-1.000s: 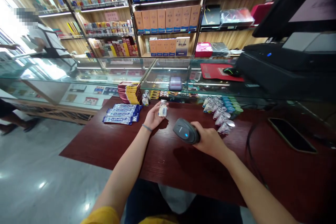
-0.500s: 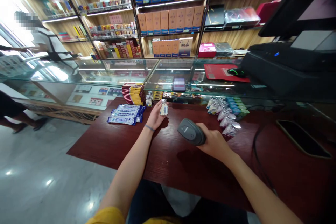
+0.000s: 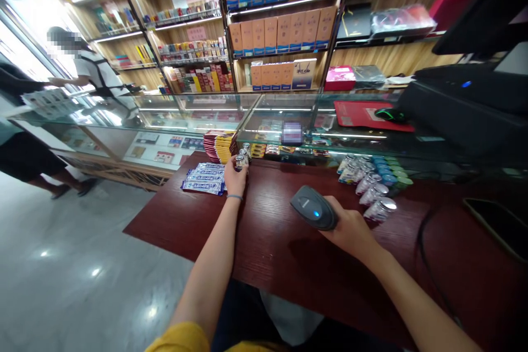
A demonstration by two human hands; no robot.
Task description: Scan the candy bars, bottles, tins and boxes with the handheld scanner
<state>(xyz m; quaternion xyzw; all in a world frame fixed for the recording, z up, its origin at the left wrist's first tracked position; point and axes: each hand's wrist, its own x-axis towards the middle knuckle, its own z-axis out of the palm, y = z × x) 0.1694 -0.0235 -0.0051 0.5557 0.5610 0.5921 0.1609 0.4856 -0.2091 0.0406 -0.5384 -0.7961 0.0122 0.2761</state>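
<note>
Now L hand point(image 3: 236, 179) is curled at 1 sm. bottle point(image 3: 240, 161) beside red/yellow packs point(image 3: 220, 147), can't tell if gripping. R hand point(image 3: 350, 231) grips 1 dk-grey scanner point(image 3: 312, 208) above the brown tabletop point(image 3: 264, 225).

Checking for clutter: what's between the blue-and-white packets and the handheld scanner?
Head view: right of the blue-and-white packets comes the left hand, at a small capped bottle; from that hand to the handheld scanner, just dark red tabletop.
</note>
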